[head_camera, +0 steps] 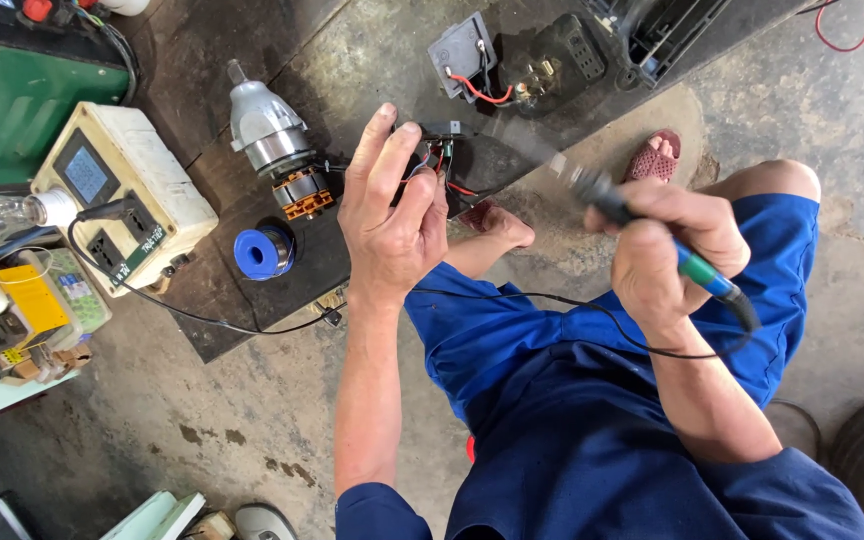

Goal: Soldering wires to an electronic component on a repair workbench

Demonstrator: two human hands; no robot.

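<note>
Blue-handled soldering iron (642, 235) sits gripped in the right hand (667, 255), tip blurred. Left hand (392, 215) pinches a small wired switch part (437, 150) above the dark counter (352, 50). Beyond lie a motor assembly (277, 150) and solder spool (262, 252).

A solder spool (263, 252) sits between the meter box (122, 190) on the left and the motor (277, 150) behind it, all left of the person's hands.
</note>
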